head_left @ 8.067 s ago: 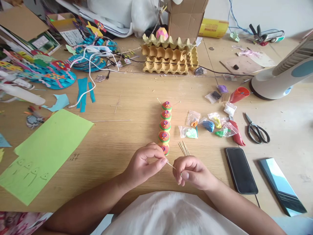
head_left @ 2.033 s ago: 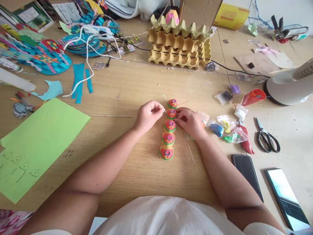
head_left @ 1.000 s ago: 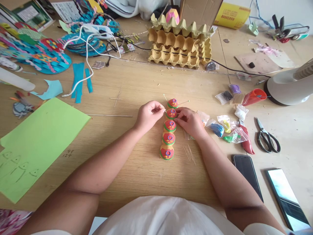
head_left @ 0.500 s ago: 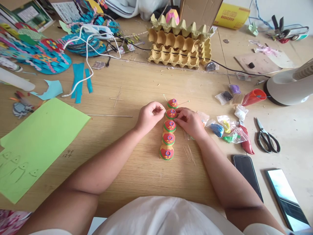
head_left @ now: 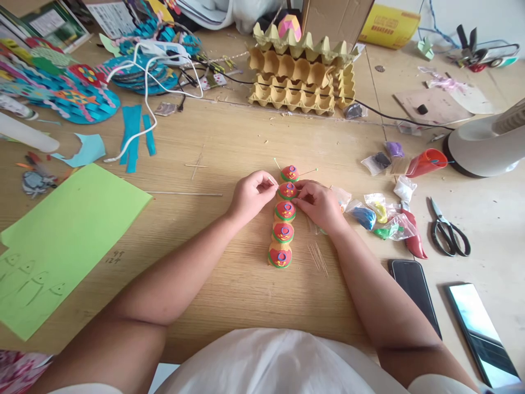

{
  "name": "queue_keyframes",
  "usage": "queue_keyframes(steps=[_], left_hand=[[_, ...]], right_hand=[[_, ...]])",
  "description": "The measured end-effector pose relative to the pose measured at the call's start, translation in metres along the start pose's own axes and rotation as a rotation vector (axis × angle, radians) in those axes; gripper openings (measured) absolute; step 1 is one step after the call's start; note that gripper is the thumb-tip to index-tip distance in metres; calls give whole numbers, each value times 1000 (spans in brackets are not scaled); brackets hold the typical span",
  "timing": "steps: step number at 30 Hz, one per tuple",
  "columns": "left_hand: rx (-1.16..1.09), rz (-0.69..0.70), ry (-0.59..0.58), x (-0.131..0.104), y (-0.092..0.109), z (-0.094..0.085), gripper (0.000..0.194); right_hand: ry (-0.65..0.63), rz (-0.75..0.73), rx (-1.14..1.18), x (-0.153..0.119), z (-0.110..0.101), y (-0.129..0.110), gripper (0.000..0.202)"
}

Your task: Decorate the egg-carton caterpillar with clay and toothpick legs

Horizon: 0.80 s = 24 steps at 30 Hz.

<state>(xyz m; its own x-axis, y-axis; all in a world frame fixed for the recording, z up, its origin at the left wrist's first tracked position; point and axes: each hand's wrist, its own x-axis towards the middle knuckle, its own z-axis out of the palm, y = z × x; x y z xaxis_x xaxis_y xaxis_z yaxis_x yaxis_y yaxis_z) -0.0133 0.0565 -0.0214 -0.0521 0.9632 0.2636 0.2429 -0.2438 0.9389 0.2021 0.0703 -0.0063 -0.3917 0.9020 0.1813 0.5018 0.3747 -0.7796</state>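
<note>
Far dome (head_left: 290,173) fitted, three nearer domes (head_left: 283,233) bare

The row of five red domes (head_left: 285,211) runs near to far mid-table (head_left: 229,284). Two green-tipped sticks (head_left: 308,172) flank the far dome. Left fingertips pinch a thin stick (head_left: 273,181) at the left side of the second dome (head_left: 287,191); the right hand's (head_left: 318,202) fingers grasp its right edge. The nearer three seem left to do; loose sticks (head_left: 318,259) lie right.
</note>
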Motion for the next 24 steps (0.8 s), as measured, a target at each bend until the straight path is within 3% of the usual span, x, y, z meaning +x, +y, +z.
queue_keyframes(steps=[24], left_hand=[[75,14,-4,0,3,-1,6]], right_hand=[[-6,0,9,0,0,1,20]])
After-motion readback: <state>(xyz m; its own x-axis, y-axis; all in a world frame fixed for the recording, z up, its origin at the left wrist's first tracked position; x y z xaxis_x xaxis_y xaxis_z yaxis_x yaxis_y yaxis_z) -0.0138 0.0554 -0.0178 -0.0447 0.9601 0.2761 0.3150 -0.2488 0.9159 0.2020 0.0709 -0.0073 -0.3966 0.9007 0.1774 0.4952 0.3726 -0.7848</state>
